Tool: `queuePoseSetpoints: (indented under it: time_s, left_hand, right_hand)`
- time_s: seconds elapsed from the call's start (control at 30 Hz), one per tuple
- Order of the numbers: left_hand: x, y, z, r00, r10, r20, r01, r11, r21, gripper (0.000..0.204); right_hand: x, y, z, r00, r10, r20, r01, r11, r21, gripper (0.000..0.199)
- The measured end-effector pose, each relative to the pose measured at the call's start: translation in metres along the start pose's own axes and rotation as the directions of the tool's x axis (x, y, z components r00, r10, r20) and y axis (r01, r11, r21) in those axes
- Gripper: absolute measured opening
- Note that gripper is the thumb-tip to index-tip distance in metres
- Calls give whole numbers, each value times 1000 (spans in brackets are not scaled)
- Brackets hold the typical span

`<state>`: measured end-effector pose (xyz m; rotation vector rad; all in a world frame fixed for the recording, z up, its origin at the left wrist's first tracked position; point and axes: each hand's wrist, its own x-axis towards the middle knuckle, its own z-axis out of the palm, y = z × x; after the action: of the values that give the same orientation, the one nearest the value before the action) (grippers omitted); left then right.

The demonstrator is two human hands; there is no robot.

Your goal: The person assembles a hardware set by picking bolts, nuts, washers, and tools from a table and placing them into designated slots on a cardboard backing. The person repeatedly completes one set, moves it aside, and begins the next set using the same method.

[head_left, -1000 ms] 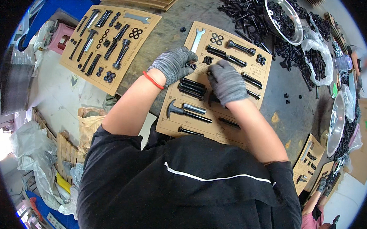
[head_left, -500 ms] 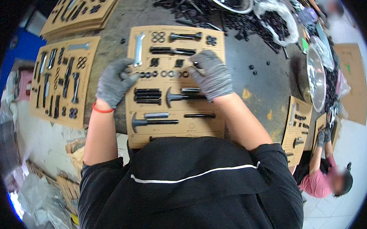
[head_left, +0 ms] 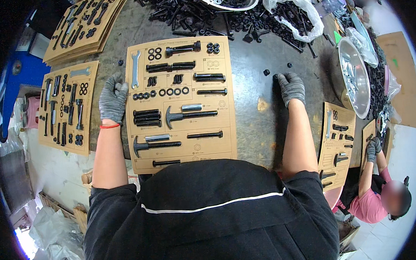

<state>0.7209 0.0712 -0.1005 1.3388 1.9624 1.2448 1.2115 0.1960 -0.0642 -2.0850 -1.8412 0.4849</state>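
1. The left hand (head_left: 113, 98), in a grey knit glove, lies flat with fingers loosely spread at the left edge of the tan cardboard display card (head_left: 180, 103), touching that edge and pinching nothing.
2. The right hand (head_left: 291, 87), gloved alike, rests palm down on the dark worn worktable (head_left: 255, 80), well apart from the card's right edge. Its fingertips lie near a few loose black nuts (head_left: 266, 72); whether they touch one I cannot tell.
3. The card lies flat in front of the person, between the two hands. Laden with steel, it is likely heavy for cardboard and apt to sag, so I would lift it by both long edges.
4. It carries rows of black bolts, washers and nuts, a flat silver spanner (head_left: 135, 69) at its upper left and two black hammer-headed bolts (head_left: 190, 115) lower down.
5. Farther out are a similar filled card (head_left: 66, 109) to the left, heaped black fasteners (head_left: 187, 11) above, and a round steel bowl (head_left: 356, 77) at right.
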Motion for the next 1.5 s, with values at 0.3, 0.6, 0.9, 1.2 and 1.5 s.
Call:
queuePoseSetpoints:
  time_s: [0.3,0.6,0.9,1.2,1.5]
  left_hand:
    - [3,-3,5,1000,27,-13,-26,999,40,37]
    - [-2,9,2,1000,13,-15,-12,994,107,36]
    - [3,0,2,999,-29,15,29,1000,-4,34]
    - [-2,-3,-1,1000,-21,0,21,998,-61,35]
    - [3,3,4,1000,6,-8,-6,1000,3,34]
  right_hand:
    - [12,-6,18,963,-266,28,255,944,212,23]
    - [14,-23,14,919,-343,191,359,932,-50,24]
    - [17,-127,53,658,-718,227,722,687,80,20]
    - [48,-53,29,950,-262,-170,246,963,-110,39]
    - [109,13,43,980,-181,-77,184,983,28,34]
